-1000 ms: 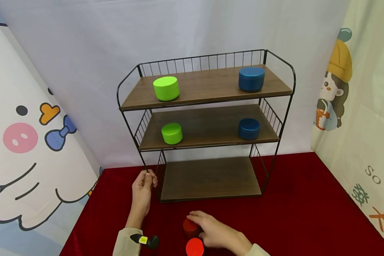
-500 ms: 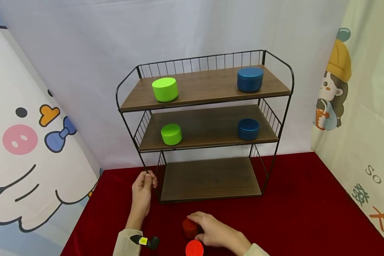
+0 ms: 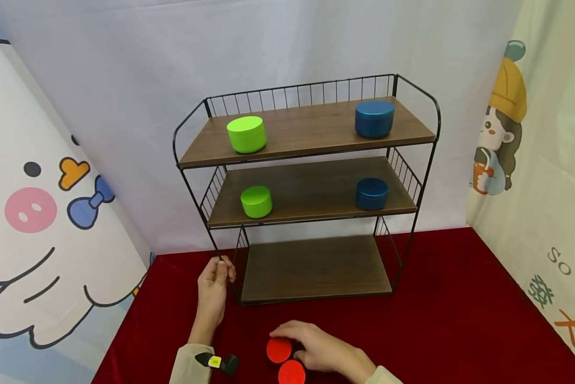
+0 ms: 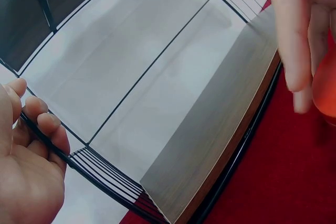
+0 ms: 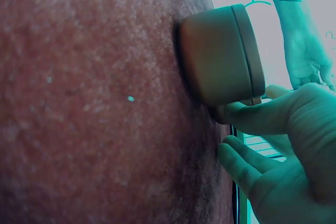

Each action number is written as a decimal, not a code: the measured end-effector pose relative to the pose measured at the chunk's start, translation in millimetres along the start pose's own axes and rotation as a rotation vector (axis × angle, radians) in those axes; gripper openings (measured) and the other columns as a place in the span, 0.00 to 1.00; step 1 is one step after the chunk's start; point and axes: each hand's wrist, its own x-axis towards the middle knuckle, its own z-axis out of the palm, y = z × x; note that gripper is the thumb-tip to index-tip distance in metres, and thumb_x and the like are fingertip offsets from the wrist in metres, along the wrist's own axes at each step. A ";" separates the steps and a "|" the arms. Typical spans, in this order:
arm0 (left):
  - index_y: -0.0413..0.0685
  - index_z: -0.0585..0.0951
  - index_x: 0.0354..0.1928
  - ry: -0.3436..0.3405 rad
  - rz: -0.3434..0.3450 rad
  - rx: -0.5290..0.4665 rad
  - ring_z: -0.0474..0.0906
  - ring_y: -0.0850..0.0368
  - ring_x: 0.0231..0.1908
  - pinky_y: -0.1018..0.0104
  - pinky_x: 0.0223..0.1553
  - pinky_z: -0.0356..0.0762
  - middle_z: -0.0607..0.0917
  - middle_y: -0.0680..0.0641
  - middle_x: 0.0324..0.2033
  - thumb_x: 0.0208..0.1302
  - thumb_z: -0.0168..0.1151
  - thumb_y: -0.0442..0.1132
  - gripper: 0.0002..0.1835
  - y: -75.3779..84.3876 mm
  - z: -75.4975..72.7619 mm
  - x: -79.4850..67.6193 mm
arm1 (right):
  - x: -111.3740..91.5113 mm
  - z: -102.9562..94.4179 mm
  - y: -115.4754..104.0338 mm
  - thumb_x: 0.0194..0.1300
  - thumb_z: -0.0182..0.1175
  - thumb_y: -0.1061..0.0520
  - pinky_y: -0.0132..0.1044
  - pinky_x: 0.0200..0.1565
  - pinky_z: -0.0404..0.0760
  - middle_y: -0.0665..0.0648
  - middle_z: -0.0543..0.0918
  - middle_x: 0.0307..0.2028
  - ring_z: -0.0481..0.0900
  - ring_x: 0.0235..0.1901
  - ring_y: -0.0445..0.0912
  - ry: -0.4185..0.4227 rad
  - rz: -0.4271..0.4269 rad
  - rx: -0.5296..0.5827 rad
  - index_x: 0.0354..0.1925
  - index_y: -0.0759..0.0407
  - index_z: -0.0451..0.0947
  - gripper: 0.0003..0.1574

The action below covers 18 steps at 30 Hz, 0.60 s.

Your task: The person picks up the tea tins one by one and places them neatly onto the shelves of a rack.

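On the red cloth two round red tins stand close together: a farther red tin [image 3: 278, 350] and a nearer red tin [image 3: 291, 372]. My right hand [image 3: 318, 344] holds the farther one, with a finger along its far rim and the thumb at its near right side. In the right wrist view the nearer tin [image 5: 218, 56] hides most of the other. My left hand [image 3: 213, 282] grips the front left post of the black wire shelf rack [image 3: 311, 221]; its fingers [image 4: 50, 124] curl round the rod in the left wrist view.
Green tins stand at the left of the top shelf [image 3: 246, 134] and middle shelf [image 3: 256, 202]. Blue tins sit at the right of both, a top one [image 3: 374, 119] and a middle one [image 3: 372, 193]. The bottom shelf [image 3: 316, 266] lies just beyond my hands.
The farther red tin has shifted slightly left under my right hand, and its top now shows bright red instead of dark. My left hand stays on the post.
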 end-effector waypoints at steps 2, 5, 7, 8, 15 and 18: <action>0.23 0.69 0.43 0.000 0.000 -0.001 0.70 0.58 0.31 0.67 0.38 0.72 0.72 0.48 0.28 0.82 0.44 0.40 0.19 -0.2 0.0 -0.1 | 0.1 1.5 -0.6 0.61 0.60 0.77 0.41 0.64 0.78 0.58 0.75 0.69 0.74 0.68 0.50 -0.022 -0.044 -0.017 0.69 0.52 0.74 0.41; 0.24 0.69 0.43 0.000 -0.001 0.003 0.70 0.58 0.31 0.66 0.38 0.72 0.72 0.48 0.28 0.82 0.44 0.40 0.19 -0.4 -0.3 -0.2 | 0.1 4.3 -1.2 0.62 0.60 0.76 0.43 0.65 0.77 0.59 0.74 0.70 0.74 0.69 0.51 -0.032 -0.096 -0.050 0.69 0.52 0.75 0.40; 0.24 0.69 0.43 0.000 -0.002 0.008 0.70 0.58 0.32 0.66 0.38 0.72 0.72 0.48 0.28 0.82 0.44 0.40 0.19 -0.5 -0.6 -0.3 | -0.2 5.6 -1.3 0.62 0.60 0.75 0.42 0.64 0.78 0.59 0.76 0.69 0.75 0.68 0.51 -0.026 -0.115 -0.059 0.68 0.53 0.76 0.39; 0.24 0.69 0.43 0.000 -0.003 0.008 0.70 0.58 0.32 0.66 0.38 0.72 0.72 0.48 0.28 0.82 0.44 0.40 0.19 -0.5 -0.7 -0.5 | -0.5 6.0 -1.3 0.62 0.61 0.75 0.41 0.63 0.78 0.59 0.76 0.68 0.76 0.67 0.50 -0.021 -0.120 -0.065 0.68 0.53 0.76 0.38; 0.24 0.69 0.44 0.000 -0.009 0.006 0.70 0.58 0.32 0.66 0.38 0.72 0.72 0.48 0.28 0.83 0.43 0.40 0.19 0.1 -0.3 -0.5 | -2.2 6.8 0.7 0.63 0.67 0.69 0.32 0.57 0.80 0.53 0.80 0.61 0.78 0.60 0.41 0.025 -0.095 -0.028 0.66 0.56 0.77 0.33; 0.24 0.69 0.44 0.002 -0.013 0.011 0.70 0.58 0.32 0.64 0.38 0.72 0.72 0.48 0.28 0.82 0.44 0.40 0.19 0.5 -0.2 -0.4 | -3.0 6.9 2.1 0.63 0.70 0.66 0.29 0.53 0.80 0.52 0.80 0.59 0.78 0.56 0.36 0.052 -0.059 -0.011 0.66 0.57 0.76 0.34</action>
